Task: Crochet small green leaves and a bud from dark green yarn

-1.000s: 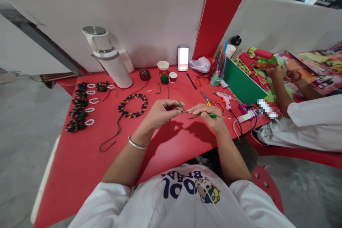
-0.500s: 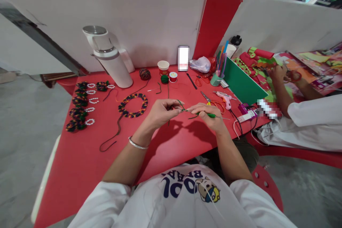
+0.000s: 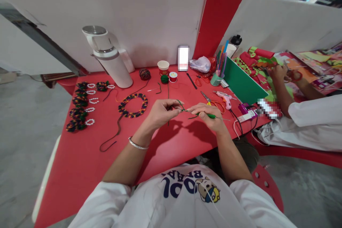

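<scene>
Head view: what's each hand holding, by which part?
Right hand: crochet hook, by its green handle. Left hand: green yarn, pinched near the hook's tip; exact grip hidden.

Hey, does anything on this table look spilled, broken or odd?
Nothing stands out; I see no spill or damage. The white flask seems to lean, perhaps just lens distortion. The left hand holds green yarn, the right hand a green-handled tool.

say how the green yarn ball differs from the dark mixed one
The green yarn ball looks smaller than the dark mixed yarn ball. The green one looks plain; the dark one shows reddish streaks. A strand runs from the green one toward the left hand; the dark one's trails toward the yarn ring. Both sit on the red table.
</scene>
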{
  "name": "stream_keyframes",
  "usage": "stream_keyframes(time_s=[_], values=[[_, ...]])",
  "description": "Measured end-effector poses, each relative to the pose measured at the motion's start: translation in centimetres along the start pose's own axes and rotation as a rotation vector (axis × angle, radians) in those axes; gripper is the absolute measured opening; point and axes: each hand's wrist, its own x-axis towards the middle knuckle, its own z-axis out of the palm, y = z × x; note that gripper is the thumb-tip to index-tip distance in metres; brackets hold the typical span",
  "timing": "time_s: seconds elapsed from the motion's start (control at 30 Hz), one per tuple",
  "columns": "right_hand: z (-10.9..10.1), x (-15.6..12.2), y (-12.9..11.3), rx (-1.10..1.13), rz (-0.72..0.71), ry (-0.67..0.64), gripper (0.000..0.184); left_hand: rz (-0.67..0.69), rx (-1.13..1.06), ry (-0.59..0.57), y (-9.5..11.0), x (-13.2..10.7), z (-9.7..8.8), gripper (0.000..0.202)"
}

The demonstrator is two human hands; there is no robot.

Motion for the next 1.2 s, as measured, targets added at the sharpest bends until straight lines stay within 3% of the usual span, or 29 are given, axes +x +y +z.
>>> stream_keyframes(time_s=[0.47, 0.67, 0.93, 1.2], values=[[0.9, -0.1, -0.2, -0.206, -0.118, 0.022, 0.017, 0.072, 0.080, 0.106, -1.0, 0.2, 0.3, 0.030], [2.1, 0.0, -0.8, -0.375, -0.260, 0.067, 0.016, 0.068, -0.070, 0.151, -0.9, 0.3, 0.9, 0.034], [3.3, -0.2, -0.2, -0.486, -0.361, 0.160, 0.023, 0.048, -0.263, 0.111, -0.5, 0.0, 1.2, 0.059], [5.1, -0.5, 0.1, -0.613, -0.398, 0.299, 0.033, 0.024, -0.423, 0.148, -0.1, -0.3, 2.5, 0.083]])
